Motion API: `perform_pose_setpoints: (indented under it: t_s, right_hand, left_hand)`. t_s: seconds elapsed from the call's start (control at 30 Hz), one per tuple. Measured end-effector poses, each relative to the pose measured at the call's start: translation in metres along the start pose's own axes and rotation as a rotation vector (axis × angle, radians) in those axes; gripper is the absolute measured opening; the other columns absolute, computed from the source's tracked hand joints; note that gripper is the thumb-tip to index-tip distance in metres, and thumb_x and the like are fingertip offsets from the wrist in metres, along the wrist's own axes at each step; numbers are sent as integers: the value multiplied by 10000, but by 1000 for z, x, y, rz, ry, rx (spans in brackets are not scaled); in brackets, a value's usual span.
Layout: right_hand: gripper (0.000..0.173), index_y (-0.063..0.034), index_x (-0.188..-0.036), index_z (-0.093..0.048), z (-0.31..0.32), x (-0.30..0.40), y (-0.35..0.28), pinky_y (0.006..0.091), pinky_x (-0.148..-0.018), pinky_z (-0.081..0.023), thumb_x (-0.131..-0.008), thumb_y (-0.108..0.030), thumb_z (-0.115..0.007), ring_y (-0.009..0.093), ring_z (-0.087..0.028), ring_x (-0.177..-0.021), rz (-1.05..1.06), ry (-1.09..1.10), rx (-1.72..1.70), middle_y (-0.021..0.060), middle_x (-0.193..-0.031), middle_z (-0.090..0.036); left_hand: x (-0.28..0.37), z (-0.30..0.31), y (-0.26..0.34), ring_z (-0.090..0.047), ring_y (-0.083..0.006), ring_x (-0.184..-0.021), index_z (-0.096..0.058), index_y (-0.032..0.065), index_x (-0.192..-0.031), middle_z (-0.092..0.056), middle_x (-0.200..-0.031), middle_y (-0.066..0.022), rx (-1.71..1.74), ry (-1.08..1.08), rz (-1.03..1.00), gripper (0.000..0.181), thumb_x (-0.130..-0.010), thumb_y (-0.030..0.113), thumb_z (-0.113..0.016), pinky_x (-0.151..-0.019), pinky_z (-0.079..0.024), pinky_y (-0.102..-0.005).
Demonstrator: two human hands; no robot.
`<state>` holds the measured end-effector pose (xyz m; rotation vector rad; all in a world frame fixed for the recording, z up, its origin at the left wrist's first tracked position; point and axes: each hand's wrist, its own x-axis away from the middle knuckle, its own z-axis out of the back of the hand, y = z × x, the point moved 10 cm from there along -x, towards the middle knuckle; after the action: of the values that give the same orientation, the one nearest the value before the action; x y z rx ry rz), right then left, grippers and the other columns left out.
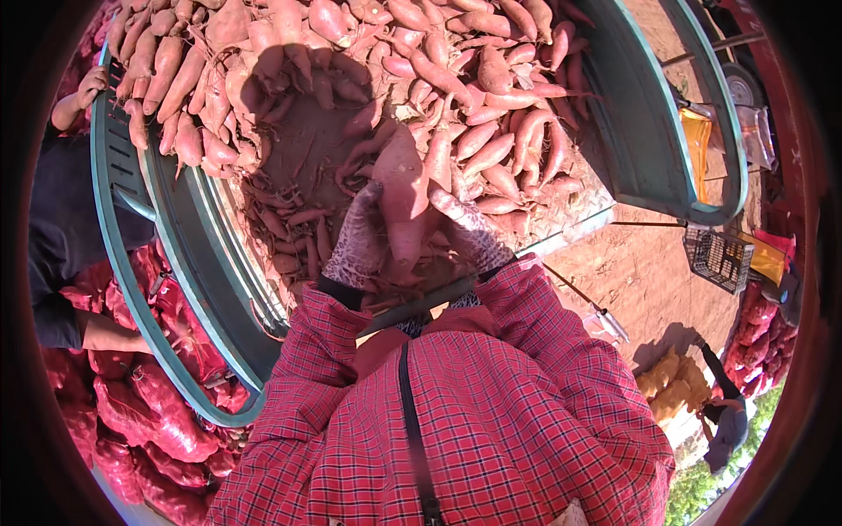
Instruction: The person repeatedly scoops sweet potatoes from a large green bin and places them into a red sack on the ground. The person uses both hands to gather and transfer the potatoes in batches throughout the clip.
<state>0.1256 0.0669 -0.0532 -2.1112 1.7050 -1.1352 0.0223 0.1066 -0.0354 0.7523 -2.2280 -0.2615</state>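
A large sweet potato (398, 174) stands out in front of me, its broad body in the sun and its lower end in shade. My left hand (357, 240), in a leopard-print glove, grips it from the left, thumb on its side. From the right, my right hand (470, 230), gloved alike, has its thumb along the opposite side; its other fingers are partly hidden. Around and beyond my hands, a heap of sweet potatoes (490, 125) covers the truck bed (312, 148). Small, thin roots (289, 243) lie loose to the left of my left hand.
Green metal side panels flank the bed at left (217, 243) and right (631, 125). Filled red mesh sacks (158, 407) lie at lower left, beside a person (85, 250) in dark clothes. At right are a black plastic crate (718, 258) and another person (723, 421) near yellowish sacks (674, 381).
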Motion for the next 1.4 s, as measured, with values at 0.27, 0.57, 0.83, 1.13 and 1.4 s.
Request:
perform_pose_setpoints:
  t_s: [0.27,0.57,0.83,1.13,1.4]
  right_hand:
    - [876,27,-1433,-175,-27,56,-43,366,-1034,-347,-835,-409,-643,282,-394,-1274,247,274,395,209,-1387,-377]
    - [891,-1,-1452,-154,3,123,-11,357,-1056,-306,-837,-431,-636,267,-335,-1310,276,314,67,187,-1420,-318]
    - [790,-71,-1413,-288,32,141,-24,384,-979,-408,-816,-412,-675,247,-503,-1162,218,48,-359,130,-1255,-524]
    - [852,-1,-1313,-432,247,325,-184,381,-1064,-353,-743,-594,-657,282,-502,-1175,925,451,-623,142,-1296,-515]
    - [747,-66,-1312,-408,376,391,-409,414,-962,-403,-767,-494,-688,250,-480,-1153,1098,898,-103,95,-1248,-513]
  left_hand:
    - [56,-24,18,-478,-234,-1173,-374,15,-1351,-490,-1280,-111,-694,-103,-198,644,-833,302,-627,-999,-389,-371]
    - [79,-30,-61,-450,-236,-1203,-337,-2,-1374,-456,-1317,-133,-301,-113,81,680,-832,267,-646,-1003,-365,-351]
    - [98,-176,-89,-321,-301,-1311,-186,-10,-1431,-322,-1408,-213,-1653,-461,-172,812,-794,165,-658,-1073,-269,-364]
    - [43,-227,-178,-426,-204,-1229,-274,43,-1421,-414,-1364,-131,-1111,-614,156,622,-878,66,-576,-999,-377,-331]
    - [-28,-123,-145,-555,-151,-983,-429,59,-1339,-548,-1169,-54,-1041,-50,255,465,-903,115,-580,-797,-518,-324]
